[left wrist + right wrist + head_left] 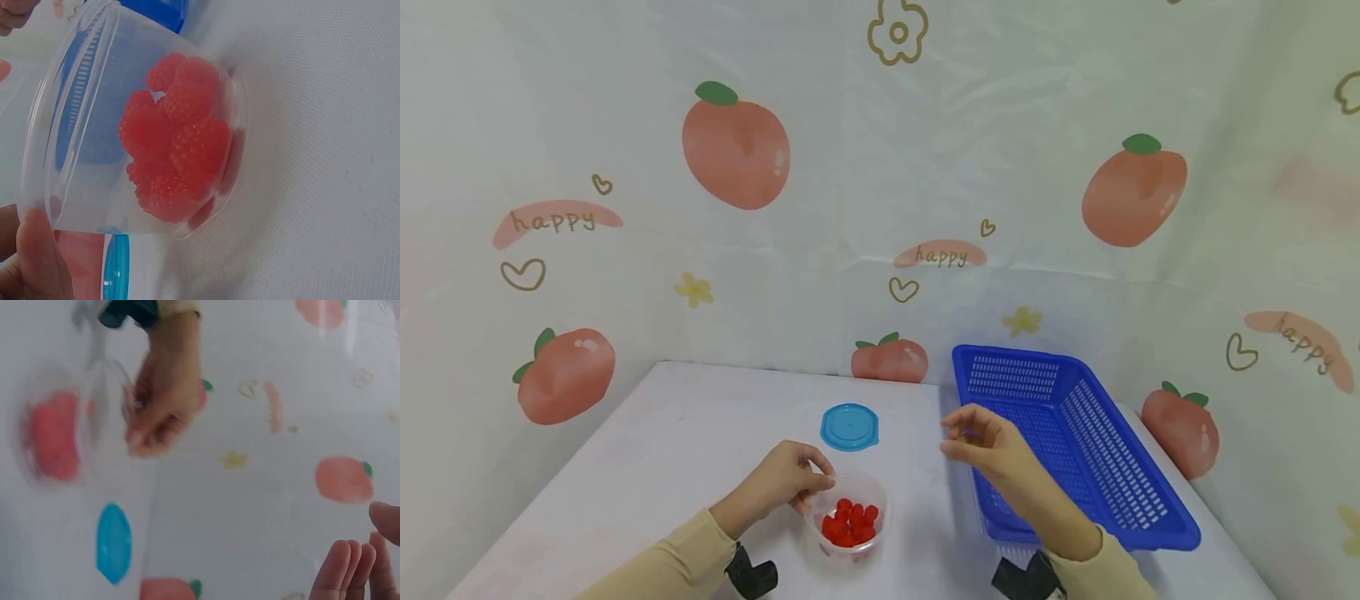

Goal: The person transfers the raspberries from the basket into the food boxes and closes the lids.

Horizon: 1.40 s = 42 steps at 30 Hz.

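My left hand [786,475] pinches the rim of a round clear plastic tub [886,508] between thumb and fingers. Bright red raspberries [187,106] lie in the bottom of that tub, which stands on the table. My right hand [992,442] is raised near the left edge of a blue plastic basket [1150,475]. Its fingers [337,569] are loosely bent and its thumb stands apart, with nothing seen between them. Behind the tub lies a round blue lid [850,427], flat on the table.
The white-covered table [685,433] reaches back to a hanging sheet [820,167] printed with fruit and "happy" lettering. The basket's perforated walls take up the table's right side. Black wrist mounts show below both hands.
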### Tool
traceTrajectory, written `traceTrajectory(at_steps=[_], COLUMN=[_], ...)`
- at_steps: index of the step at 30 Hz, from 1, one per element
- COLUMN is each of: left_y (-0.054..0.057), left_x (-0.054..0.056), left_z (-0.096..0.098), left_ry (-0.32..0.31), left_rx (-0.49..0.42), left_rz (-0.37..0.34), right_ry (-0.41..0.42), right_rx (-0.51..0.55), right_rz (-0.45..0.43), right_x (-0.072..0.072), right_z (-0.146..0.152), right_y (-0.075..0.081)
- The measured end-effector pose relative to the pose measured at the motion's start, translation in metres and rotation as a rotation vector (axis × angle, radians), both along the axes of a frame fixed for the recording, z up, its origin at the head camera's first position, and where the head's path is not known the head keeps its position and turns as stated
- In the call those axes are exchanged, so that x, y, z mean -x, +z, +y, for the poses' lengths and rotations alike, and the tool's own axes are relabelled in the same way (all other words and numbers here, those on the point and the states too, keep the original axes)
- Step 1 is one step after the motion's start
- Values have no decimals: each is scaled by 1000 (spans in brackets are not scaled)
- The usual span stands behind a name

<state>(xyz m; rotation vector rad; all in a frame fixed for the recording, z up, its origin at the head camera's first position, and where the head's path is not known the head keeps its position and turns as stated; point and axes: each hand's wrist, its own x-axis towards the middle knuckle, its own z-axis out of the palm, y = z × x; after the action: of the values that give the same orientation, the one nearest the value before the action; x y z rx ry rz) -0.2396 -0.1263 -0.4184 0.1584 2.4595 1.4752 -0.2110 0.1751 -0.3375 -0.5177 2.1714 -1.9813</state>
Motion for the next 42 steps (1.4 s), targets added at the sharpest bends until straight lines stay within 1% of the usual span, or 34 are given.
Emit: traceTrajectory(at_steps=[4,7,9,10,13,15,19,22,27,33,36,38,42], left_y=[0,0,1,1,1,1,0,-1,-1,-2,-3,-3,-3], left_x=[0,0,0,0,0,0,0,1,2,3,3,3,2], left_z=[0,0,0,0,0,0,0,0,-1,-1,-2,-1,-1], left_ry=[-1,-2,-2,-3,-3,-2,-2,-6,-12,-17,-16,-13,-8], left_rx=[1,0,1,3,4,3,2,7,3,7,4,2,3], left_rz=[2,6,8,10,13,14,15,15,10,16,14,11,7], right_ry=[-51,-115,-156,-176,-221,-241,-260,-268,-223,-94,-26,4,36], right_rx=[49,81,88,75,-1,-74,-219,-303,-411,-520,-552,-549,-541], right_rz=[37,31,16,8,3,16,52,51,20,-65,-100,-131,-200], right_x=[14,28,39,44,60,70,89,101,115,125,128,129,128], right_z=[20,32,40,44,55,62,72,76,79,84,87,89,89], right_y=[13,19,21,21,19,14,3,-7,-21,-35,-41,-46,-54])
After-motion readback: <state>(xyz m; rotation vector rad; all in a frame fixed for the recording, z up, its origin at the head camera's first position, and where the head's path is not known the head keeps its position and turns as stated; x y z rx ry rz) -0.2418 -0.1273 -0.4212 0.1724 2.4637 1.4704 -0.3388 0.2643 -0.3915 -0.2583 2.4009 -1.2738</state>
